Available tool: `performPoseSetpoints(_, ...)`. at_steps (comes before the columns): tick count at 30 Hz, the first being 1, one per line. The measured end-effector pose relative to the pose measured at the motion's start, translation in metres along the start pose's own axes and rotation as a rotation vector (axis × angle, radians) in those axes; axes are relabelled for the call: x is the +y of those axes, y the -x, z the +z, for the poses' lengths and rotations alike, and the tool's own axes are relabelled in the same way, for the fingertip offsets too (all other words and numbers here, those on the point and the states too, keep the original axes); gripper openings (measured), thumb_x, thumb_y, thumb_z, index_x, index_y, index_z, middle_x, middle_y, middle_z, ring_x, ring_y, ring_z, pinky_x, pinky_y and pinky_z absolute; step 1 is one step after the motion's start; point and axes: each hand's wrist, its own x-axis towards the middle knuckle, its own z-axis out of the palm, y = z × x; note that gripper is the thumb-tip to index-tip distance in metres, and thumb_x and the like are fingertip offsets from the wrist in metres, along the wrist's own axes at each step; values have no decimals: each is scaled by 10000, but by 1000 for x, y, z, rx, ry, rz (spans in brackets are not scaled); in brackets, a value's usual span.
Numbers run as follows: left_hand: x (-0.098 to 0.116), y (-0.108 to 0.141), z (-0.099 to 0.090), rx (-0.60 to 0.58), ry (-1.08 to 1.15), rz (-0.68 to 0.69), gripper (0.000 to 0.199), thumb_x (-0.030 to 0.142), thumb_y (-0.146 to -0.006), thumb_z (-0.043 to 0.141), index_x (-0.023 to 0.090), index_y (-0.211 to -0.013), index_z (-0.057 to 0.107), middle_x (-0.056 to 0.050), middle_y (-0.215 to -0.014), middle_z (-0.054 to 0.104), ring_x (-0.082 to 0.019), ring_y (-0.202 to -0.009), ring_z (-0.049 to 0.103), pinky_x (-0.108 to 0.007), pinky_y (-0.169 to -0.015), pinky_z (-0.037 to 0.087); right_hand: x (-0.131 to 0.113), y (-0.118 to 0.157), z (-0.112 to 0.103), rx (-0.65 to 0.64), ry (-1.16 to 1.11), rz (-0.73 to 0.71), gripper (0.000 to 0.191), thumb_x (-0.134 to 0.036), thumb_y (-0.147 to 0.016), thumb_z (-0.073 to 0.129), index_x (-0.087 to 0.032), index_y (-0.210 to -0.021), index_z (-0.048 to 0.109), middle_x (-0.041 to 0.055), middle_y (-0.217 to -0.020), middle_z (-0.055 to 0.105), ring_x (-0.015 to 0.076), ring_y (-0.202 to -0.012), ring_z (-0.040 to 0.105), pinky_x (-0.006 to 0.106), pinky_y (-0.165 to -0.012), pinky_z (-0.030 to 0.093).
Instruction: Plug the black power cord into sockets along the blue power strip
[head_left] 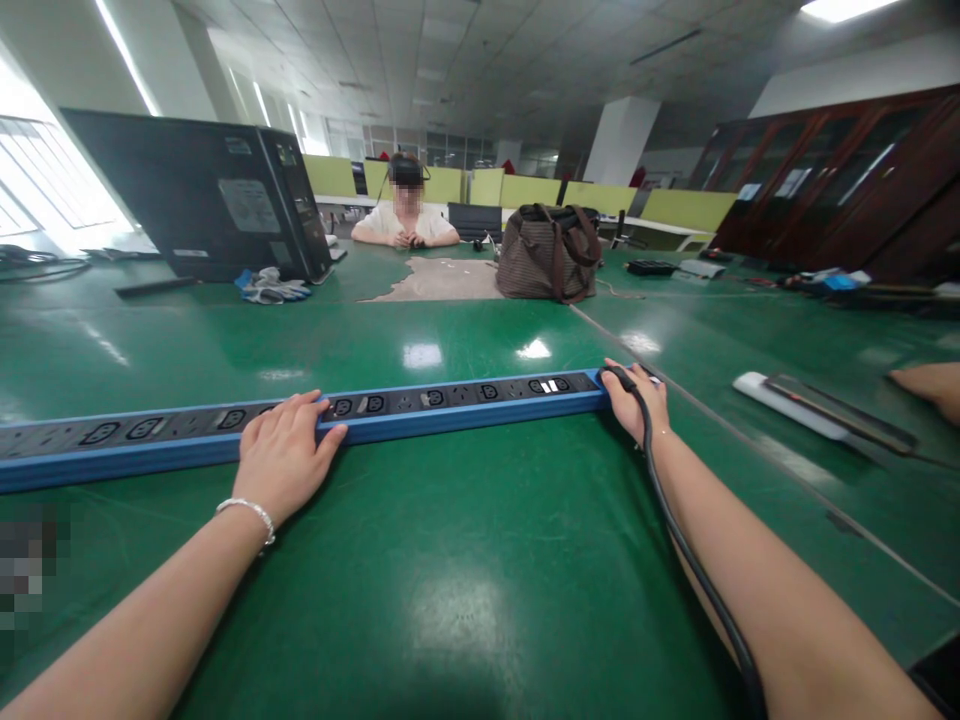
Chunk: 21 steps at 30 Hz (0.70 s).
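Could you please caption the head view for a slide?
Left hand and right hand touch a long, blue-edged black power strip on a green table.

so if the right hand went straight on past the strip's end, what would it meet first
Probably the brown bag, beyond a stretch of green tabletop; the right hand points forward and leftward, though depth is hard to judge here.

Tabletop this side of the power strip (a long barrier) lies mostly open.
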Motion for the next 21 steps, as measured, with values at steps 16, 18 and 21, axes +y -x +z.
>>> performPoseSetpoints(16, -3, -1, 1, 14, -8, 21, 538, 503, -899, 289, 136, -1210, 531, -175, -1333, 530, -319, -1270, 448, -489, -1059, 304, 23, -22, -10, 508, -1059, 408, 349, -422, -824, 423, -152, -934, 615, 48, -885, 675, 186, -888, 683, 306, -779, 570)
performPoseSetpoints(18, -3, -1, 1, 15, -2, 19, 534, 504, -899, 285, 147, -1213, 529, -172, -1333, 531, -319, -1272, 448, -492, -1060, 304, 25, -21, -11, 517, -1109, 417, 308, -400, -811, 443, -158, -906, 610, 38, -893, 669, 178, -901, 683, 290, -809, 562)
performPoseSetpoints(21, -3, -1, 2, 15, 5, 18, 531, 504, -899, 282, 157, -1218, 525, -164, -1339, 529, -318, -1279, 442, -496, -1063, 300, 23, -18, -12, 512, -1109, 405, 299, -404, -790, 472, -160, -883, 618, 45, -900, 673, 189, -904, 682, 294, -807, 564)
